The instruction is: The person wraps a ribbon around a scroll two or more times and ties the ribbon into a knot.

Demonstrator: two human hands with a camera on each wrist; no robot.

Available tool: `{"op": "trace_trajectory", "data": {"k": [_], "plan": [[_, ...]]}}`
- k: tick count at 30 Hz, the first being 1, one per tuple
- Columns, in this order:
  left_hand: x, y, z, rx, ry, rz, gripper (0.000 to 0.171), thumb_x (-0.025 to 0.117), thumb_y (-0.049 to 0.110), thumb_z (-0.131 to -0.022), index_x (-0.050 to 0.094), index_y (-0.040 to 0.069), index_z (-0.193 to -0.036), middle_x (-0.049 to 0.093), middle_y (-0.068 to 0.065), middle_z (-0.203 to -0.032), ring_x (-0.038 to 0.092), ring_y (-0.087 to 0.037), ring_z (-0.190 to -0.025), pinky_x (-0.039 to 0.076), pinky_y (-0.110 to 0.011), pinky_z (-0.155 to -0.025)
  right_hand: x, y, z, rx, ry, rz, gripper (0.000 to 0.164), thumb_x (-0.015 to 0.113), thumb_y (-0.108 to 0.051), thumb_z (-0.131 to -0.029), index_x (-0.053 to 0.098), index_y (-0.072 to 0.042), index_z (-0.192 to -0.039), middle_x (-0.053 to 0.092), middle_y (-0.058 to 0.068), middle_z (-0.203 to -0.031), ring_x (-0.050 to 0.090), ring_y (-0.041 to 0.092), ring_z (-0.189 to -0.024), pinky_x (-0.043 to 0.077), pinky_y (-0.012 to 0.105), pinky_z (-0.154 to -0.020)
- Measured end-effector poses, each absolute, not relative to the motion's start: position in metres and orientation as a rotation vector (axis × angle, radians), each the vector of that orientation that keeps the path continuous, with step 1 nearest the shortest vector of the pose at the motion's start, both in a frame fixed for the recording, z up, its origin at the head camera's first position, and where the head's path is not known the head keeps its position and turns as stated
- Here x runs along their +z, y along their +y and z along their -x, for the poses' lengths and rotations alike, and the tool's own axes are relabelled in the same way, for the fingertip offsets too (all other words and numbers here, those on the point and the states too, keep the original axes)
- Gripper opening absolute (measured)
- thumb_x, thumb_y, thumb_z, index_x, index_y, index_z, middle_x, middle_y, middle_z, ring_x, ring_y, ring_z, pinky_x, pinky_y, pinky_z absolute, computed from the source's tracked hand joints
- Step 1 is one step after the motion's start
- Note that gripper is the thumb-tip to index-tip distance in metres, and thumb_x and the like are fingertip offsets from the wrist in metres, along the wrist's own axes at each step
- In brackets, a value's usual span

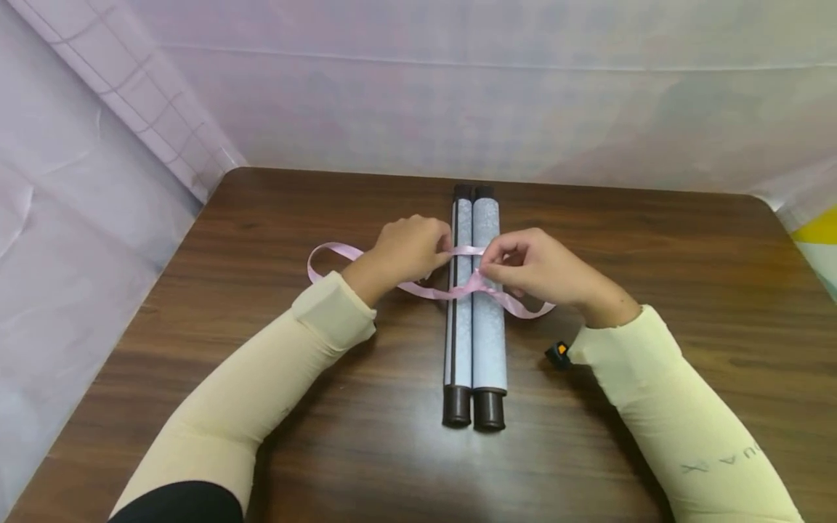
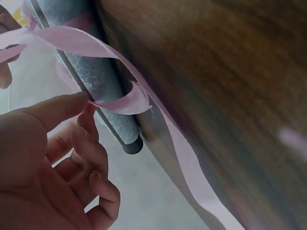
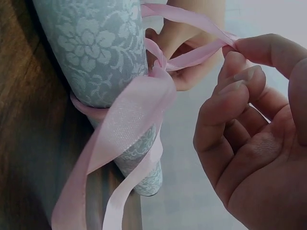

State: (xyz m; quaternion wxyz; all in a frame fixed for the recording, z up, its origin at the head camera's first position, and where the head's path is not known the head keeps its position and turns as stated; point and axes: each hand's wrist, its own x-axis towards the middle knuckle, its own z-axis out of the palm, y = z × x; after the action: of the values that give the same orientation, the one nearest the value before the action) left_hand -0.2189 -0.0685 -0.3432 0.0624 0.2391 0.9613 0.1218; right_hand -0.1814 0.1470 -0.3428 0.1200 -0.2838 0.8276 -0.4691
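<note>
Two rolled scrolls lie side by side, the left scroll [image 1: 463, 341] and the right scroll [image 1: 489, 341], both in pale blue-grey floral fabric with dark brown end caps. A pink ribbon [image 1: 476, 282] goes around them, with a knot or crossing on top. My left hand [image 1: 412, 250], left of the scrolls, pinches a piece of the ribbon [image 2: 124, 104] between thumb and forefinger. Above the right scroll, my right hand [image 1: 546, 269] pinches another part of the ribbon [image 3: 196, 55] at the fingertips, drawn out from the knot. Loose lengths trail to both sides.
A brown wood-grain table [image 1: 366, 450] bears everything. Beside the right sleeve sits a small black object [image 1: 559, 354] with an orange mark. Pale patterned cloth [image 1: 458, 109] hangs behind the table, with more along the left side.
</note>
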Motion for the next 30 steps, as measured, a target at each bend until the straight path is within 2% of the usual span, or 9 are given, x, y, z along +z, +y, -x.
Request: {"op": "trace_trajectory", "data": {"k": [3, 8, 10, 14, 17, 26, 30], "plan": [[-0.343, -0.070, 0.219, 0.363, 2.923, -0.731, 0.012, 0.062, 0.031, -0.088, 0.060, 0.021, -0.082, 0.061, 0.005, -0.069, 0.055, -0.013, -0.060, 0.045, -0.033, -0.053, -0.342, 0.146, 0.182, -1.365, 2.430, 0.843, 0.007, 0.064, -0.015, -0.088, 0.067, -0.011, -0.083, 0.063, 0.017, -0.073, 0.049, 0.017, -0.046, 0.041, 0.020, -0.039], [-0.343, -0.069, 0.219, 0.367, 2.897, -0.704, 0.024, 0.064, 0.034, -0.086, 0.059, 0.018, -0.104, 0.061, 0.005, -0.075, 0.057, -0.012, -0.060, 0.047, -0.034, -0.055, -0.342, 0.146, 0.182, -1.356, 2.445, 0.854, 0.007, 0.064, -0.016, -0.088, 0.067, -0.012, -0.083, 0.063, 0.015, -0.073, 0.050, 0.018, -0.046, 0.042, 0.021, -0.039], [-0.343, -0.068, 0.220, 0.353, 2.888, -0.712, 0.028, 0.065, 0.034, -0.086, 0.060, 0.018, -0.108, 0.062, 0.005, -0.078, 0.057, -0.012, -0.062, 0.047, -0.035, -0.056, -0.342, 0.146, 0.182, -1.354, 2.447, 0.846, 0.007, 0.064, -0.016, -0.089, 0.067, -0.013, -0.083, 0.063, 0.015, -0.073, 0.049, 0.017, -0.046, 0.041, 0.021, -0.039], [-0.344, -0.065, 0.221, 0.321, 2.895, -0.737, 0.014, 0.062, 0.033, -0.089, 0.064, 0.019, -0.094, 0.063, 0.005, -0.076, 0.056, -0.013, -0.063, 0.046, -0.034, -0.055, -0.342, 0.146, 0.182, -1.353, 2.452, 0.837, 0.007, 0.064, -0.015, -0.089, 0.067, -0.012, -0.083, 0.063, 0.015, -0.073, 0.049, 0.016, -0.046, 0.041, 0.021, -0.039], [-0.343, -0.066, 0.221, 0.323, 2.915, -0.722, 0.015, 0.059, 0.033, -0.091, 0.062, 0.020, -0.083, 0.062, 0.004, -0.069, 0.055, -0.014, -0.059, 0.045, -0.033, -0.052, -0.341, 0.146, 0.182, -1.352, 2.463, 0.839, 0.008, 0.064, -0.016, -0.089, 0.067, -0.010, -0.084, 0.063, 0.015, -0.074, 0.050, 0.016, -0.046, 0.042, 0.021, -0.039], [-0.333, -0.089, 0.212, 0.376, 3.001, -0.673, 0.015, 0.060, 0.033, -0.087, 0.058, 0.022, -0.077, 0.059, 0.004, -0.068, 0.052, -0.016, -0.060, 0.042, -0.031, -0.047, -0.336, 0.148, 0.182, -1.384, 2.475, 0.811, 0.008, 0.063, -0.017, -0.089, 0.068, -0.012, -0.084, 0.061, 0.020, -0.072, 0.046, 0.016, -0.044, 0.039, 0.021, -0.037], [-0.330, -0.103, 0.204, 0.378, 3.027, -0.667, 0.011, 0.059, 0.029, -0.080, 0.055, 0.021, -0.073, 0.057, 0.003, -0.065, 0.050, -0.017, -0.057, 0.040, -0.032, -0.045, -0.334, 0.148, 0.182, -1.377, 2.500, 0.819, 0.008, 0.063, -0.019, -0.089, 0.067, -0.014, -0.084, 0.062, 0.017, -0.073, 0.047, 0.016, -0.044, 0.041, 0.022, -0.038]]}}
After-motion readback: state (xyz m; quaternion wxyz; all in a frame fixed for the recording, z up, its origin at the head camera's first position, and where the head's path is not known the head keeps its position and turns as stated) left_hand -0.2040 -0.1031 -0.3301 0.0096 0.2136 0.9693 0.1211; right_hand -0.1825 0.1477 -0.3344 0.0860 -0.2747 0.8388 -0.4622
